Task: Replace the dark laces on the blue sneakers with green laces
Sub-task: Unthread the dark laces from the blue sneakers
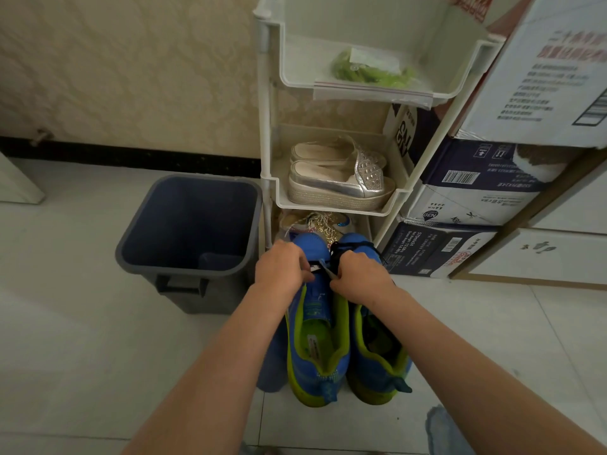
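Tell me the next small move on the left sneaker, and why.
Probably pull the dark lace free of the last eyelets by the toe. The left hand and right hand both pinch at the front of the left sneaker, whose eyelets nearer the ankle already look bare. The green laces wait bagged on the top shelf.

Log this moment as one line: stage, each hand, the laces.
stage: unlacing blue sneaker | left hand: pinches dark lace | right hand: grips dark lace | green laces: bagged on top shelf, untouched
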Motion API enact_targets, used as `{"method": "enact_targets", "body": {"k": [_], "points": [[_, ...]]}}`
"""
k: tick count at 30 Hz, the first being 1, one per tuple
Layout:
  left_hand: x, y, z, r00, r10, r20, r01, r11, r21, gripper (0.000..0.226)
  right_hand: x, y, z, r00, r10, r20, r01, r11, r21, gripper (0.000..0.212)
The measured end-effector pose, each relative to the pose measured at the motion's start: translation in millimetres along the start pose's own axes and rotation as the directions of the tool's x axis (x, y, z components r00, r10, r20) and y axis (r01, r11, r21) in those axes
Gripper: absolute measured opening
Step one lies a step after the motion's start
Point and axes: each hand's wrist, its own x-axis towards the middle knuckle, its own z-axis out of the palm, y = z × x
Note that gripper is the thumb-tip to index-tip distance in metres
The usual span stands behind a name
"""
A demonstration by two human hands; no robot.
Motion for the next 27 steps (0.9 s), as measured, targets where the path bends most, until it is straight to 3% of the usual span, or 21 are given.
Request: {"method": "enact_targets", "body": {"k": [3, 6, 8, 10, 13, 16, 19, 22, 25, 27], "points": [[1.4, 5.2, 3.9, 1.0, -0.017, 0.005, 0.017, 1.0, -0.016, 0.022, 0.7, 0.9, 0.9, 1.0, -0.002, -0.005, 0.002, 1.0, 0.015, 0.037], [-0.6, 7.7, -3.2, 0.993, -0.042, -0.113, -0.001, 0.933, -0.359, 0.012, 1.0, 1.0, 1.3, 1.0, -0.006, -0.003, 0.006, 1.0, 0.014, 0.036], [-3.7, 12.7, -15.7, 0.974, -0.17, -0.148, 0.015, 0.706, -0.708, 0.014, 0.1, 0.9, 0.4, 1.0, -0.008, 0.0, 0.008, 1.0, 0.012, 0.036], [-8.1, 20.3, -26.2, 0.965, -0.239, -0.109, 0.004, 0.428, -0.904, 0.021, -0.4, 1.2, -0.1, 1.0, -0.01, 0.002, 0.01, 1.0, 0.016, 0.034], [-14.6, 25.9, -31.2, 0.969, -0.235, -0.075, 0.004, 0.32, -0.947, 0.024, -0.6, 0.5, -0.6, 1.0, -0.007, 0.005, 0.007, 1.0, 0.013, 0.029], [-12.7, 24.5, -31.2, 0.956, -0.275, -0.102, 0.032, 0.445, -0.895, 0.012, 1.1, 1.2, 0.3, 1.0, -0.006, 0.004, 0.006, 1.0, 0.016, 0.032], [-8.9, 19.3, -32.8, 0.907, -0.318, -0.276, -0.028, 0.61, -0.792, 0.007, 3.0, 2.8, 1.6, 1.0, 0.0, 0.014, 0.0, 1.0, 0.029, 0.036], [-7.3, 14.4, -31.4, 0.888, -0.22, -0.404, -0.064, 0.811, -0.581, 0.011, 3.3, 3.7, 1.8, 1.0, -0.004, 0.013, 0.004, 0.999, 0.037, 0.037], [-4.1, 11.6, -20.0, 0.987, -0.099, -0.127, 0.075, 0.981, -0.181, 0.037, 3.0, 2.5, 1.2, 1.0, -0.003, 0.02, 0.002, 0.999, 0.037, 0.035], [-3.1, 11.3, -13.8, 0.991, -0.13, 0.045, 0.127, 0.99, 0.056, 0.044, 3.3, 1.9, 0.7, 1.0, -0.006, 0.02, 0.005, 0.999, 0.041, 0.034]]}}
